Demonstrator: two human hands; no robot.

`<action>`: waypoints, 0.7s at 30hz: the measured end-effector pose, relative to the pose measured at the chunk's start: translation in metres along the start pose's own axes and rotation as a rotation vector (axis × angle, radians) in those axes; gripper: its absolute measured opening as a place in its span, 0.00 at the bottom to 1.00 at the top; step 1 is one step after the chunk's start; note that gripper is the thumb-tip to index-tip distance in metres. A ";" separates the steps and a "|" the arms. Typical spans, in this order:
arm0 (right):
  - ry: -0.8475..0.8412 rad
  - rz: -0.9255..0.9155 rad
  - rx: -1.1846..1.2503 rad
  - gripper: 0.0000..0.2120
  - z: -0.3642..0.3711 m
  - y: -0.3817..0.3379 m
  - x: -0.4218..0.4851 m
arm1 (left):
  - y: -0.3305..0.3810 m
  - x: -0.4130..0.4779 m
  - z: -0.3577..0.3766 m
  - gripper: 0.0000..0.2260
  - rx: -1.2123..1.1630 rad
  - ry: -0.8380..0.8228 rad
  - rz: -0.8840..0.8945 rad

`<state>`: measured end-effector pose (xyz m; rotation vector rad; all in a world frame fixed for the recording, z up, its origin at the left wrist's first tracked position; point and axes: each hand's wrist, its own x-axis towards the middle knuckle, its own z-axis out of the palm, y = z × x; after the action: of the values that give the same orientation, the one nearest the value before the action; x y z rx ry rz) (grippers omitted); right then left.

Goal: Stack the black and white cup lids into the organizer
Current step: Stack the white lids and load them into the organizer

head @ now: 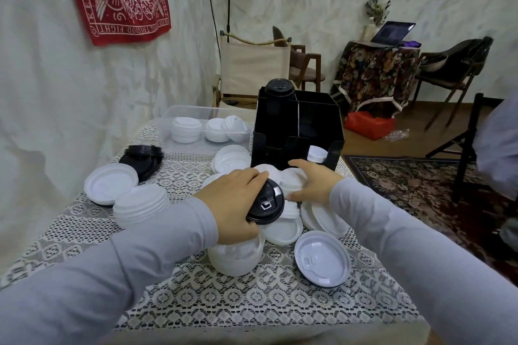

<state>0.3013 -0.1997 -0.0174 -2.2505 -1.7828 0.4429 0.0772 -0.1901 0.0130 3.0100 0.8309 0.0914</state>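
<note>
Black lid (266, 204) sits tilted in your left hand (232, 202) at the table's middle, fingers curled round its rim. That is likely so it can drop onto the black stack (280, 88) in the far-left slot of the organizer (297, 131) at twelve o'clock. Your right hand (311, 182) lies spread on the white lids (291, 180) at one o'clock — whether it grips any, you cannot tell.

The black organizer (297, 131) stands upright at the worktop's far middle. Stacked black lids (279, 88) rise from its far-left compartment, and a white lid (316, 153) sits in its near-right slot. One black lid (266, 206) tilts above the loose white lids (280, 230) piled in front. A toppled black stack (143, 157) lies at the left.
</note>
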 end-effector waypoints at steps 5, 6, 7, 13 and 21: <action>0.077 -0.046 0.059 0.42 -0.005 0.007 -0.006 | 0.000 -0.001 0.000 0.39 0.009 0.013 -0.007; 0.094 -0.049 0.084 0.41 -0.008 0.009 -0.011 | 0.000 -0.001 0.000 0.39 0.009 0.016 -0.007; 0.109 -0.052 0.106 0.41 -0.013 0.012 -0.017 | 0.000 -0.001 0.001 0.39 0.007 0.019 -0.009; 0.129 -0.109 0.193 0.40 -0.021 0.025 -0.073 | -0.002 -0.001 0.002 0.39 -0.008 0.035 -0.024; 0.084 0.007 0.193 0.42 -0.006 0.072 -0.148 | -0.002 -0.001 0.003 0.39 -0.012 0.043 -0.009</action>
<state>0.3368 -0.3605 -0.0246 -2.1118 -1.6180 0.4914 0.0749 -0.1887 0.0094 3.0027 0.8444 0.1618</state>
